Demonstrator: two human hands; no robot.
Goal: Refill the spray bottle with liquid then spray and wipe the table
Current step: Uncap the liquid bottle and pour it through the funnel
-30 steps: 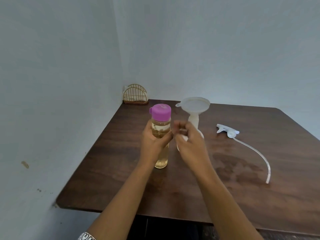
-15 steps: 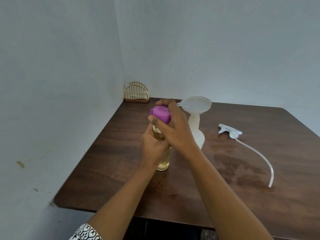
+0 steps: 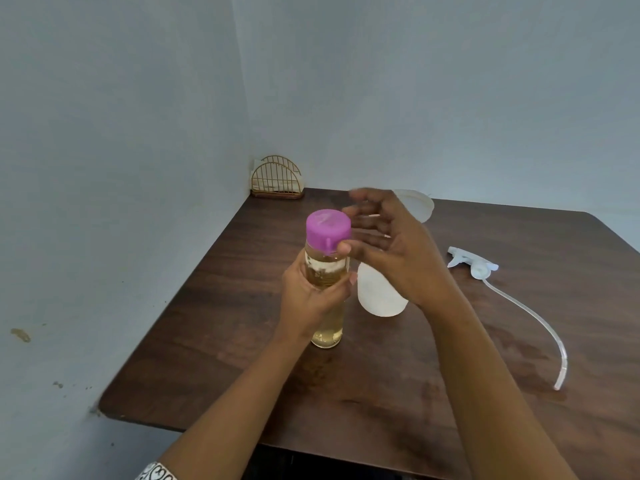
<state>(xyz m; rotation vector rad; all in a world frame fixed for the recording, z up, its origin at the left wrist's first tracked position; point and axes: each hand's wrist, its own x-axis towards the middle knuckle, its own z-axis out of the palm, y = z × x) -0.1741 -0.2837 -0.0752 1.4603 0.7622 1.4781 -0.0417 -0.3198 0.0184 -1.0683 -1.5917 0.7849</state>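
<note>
Brown table [image 3: 242,358], left hand [image 3: 308,299] gripping bottle [image 3: 329,329]

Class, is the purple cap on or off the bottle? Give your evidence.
On: the purple cap sits atop the bottle gripped by the left hand; the right hand touches its edge. Loosened or tight, cannot tell.

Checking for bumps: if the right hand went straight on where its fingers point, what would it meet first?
Likely the pink cap on the bottle, close beside the right hand; depth is unclear.
</note>
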